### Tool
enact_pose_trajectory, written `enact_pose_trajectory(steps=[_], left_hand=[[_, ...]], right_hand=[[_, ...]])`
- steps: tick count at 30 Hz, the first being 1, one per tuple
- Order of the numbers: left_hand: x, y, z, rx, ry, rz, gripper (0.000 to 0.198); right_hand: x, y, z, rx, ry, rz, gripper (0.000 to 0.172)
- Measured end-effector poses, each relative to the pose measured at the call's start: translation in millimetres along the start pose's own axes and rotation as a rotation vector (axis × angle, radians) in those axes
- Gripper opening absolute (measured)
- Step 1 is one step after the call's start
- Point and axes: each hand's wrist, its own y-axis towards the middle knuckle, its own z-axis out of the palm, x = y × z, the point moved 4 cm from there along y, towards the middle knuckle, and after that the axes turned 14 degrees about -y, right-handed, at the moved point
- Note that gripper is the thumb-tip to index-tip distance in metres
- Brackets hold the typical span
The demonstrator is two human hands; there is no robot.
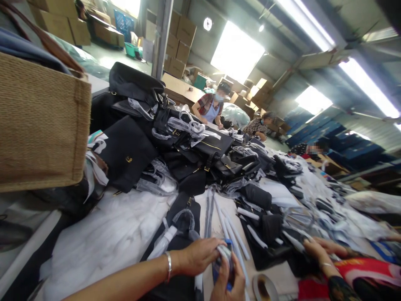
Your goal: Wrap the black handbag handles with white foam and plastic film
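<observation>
My left hand [194, 256], with a bangle at its wrist, reaches in from the lower left, its fingers closed at the top of a small blue object that looks like a tape dispenser [228, 242]. From below, my right hand [229, 280] wraps its fingers round the same object, and a whitish curved band shows between the hands. Much of it is hidden by my fingers. Beneath and left of my hands lies a black bag [169, 246] with its handle wrapped in clear film. A roll of tape [265, 288] lies right of my right hand.
Black bags [131, 154] with wrapped handles are heaped across the table. White padding [106, 238] lies at the left, near a burlap bag [44, 125]. White strips [233, 230] lie ahead. At the right, a co-worker's hands [319, 248] touch another bag; other people work farther back.
</observation>
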Motion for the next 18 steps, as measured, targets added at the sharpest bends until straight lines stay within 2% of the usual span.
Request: enact_pose_trajectory(steps=[2, 4, 8, 11, 12, 14, 18], left_hand=[[4, 7, -5.5, 0.005, 0.02, -0.009, 0.034], [6, 12, -11.7, 0.034, 0.092, 0.003, 0.03], [5, 17, -20.2, 0.161, 0.308, 0.069, 0.035], [8, 19, -25.8, 0.184, 0.295, 0.049, 0.033], [10, 20, -27.7, 0.172, 0.257, 0.035, 0.034], [15, 22, -31.9, 0.114, 0.135, 0.004, 0.036], [27, 27, -37.7, 0.011, -0.1, -0.033, 0.037]], right_hand=[[-3, 2, 10, 0.13, 0.108, 0.094, 0.053], [-5, 8, 19, 0.325, 0.172, 0.118, 0.056], [-3, 34, 24, 0.615, 0.054, -0.111, 0.051], [2, 54, 24, 0.752, -0.052, -0.246, 0.043], [5, 58, 25, 0.753, -0.076, -0.275, 0.041], [12, 63, 26, 0.663, -0.096, -0.325, 0.041], [19, 53, 39, 0.327, -0.086, -0.331, 0.041]])
